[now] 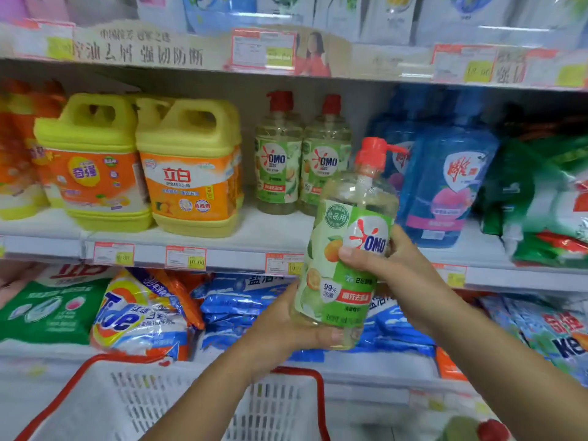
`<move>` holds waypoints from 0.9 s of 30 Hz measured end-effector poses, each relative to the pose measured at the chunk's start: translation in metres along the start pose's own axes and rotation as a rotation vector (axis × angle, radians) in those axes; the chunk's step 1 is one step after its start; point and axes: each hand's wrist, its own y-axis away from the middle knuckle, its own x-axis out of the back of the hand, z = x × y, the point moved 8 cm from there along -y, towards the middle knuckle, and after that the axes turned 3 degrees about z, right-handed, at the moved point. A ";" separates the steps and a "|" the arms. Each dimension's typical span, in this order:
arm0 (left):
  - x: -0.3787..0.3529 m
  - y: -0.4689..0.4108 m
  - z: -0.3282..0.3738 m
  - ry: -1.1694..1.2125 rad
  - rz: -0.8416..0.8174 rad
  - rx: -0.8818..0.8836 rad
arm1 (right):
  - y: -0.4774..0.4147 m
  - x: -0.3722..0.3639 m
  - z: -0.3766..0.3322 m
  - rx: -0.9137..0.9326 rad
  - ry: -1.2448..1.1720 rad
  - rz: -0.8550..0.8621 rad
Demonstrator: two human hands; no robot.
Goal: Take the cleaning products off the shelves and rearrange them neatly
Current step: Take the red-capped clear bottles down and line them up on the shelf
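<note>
OMO pump bottle (346, 275) held clear of the middle shelf (270, 232).
Left hand (283, 329) grips its base, right hand (394, 265) its label; likely next, an upright, label-out placing.

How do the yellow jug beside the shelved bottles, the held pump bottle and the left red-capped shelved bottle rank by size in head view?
Held clear green-labelled pump bottle and yellow plastic jug: alike, the bottle nearer the camera.
Smallest: shelved clear red-capped bottle.
</note>
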 end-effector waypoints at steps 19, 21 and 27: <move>-0.092 -0.018 -0.027 -0.113 -0.106 0.081 | 0.018 0.117 0.014 0.113 -0.120 0.084; -0.091 -0.022 -0.030 -0.197 0.041 0.007 | 0.017 0.124 0.013 0.075 -0.035 0.084; -0.086 -0.027 -0.019 -0.501 0.118 -0.120 | 0.022 0.138 0.011 0.121 -0.112 0.191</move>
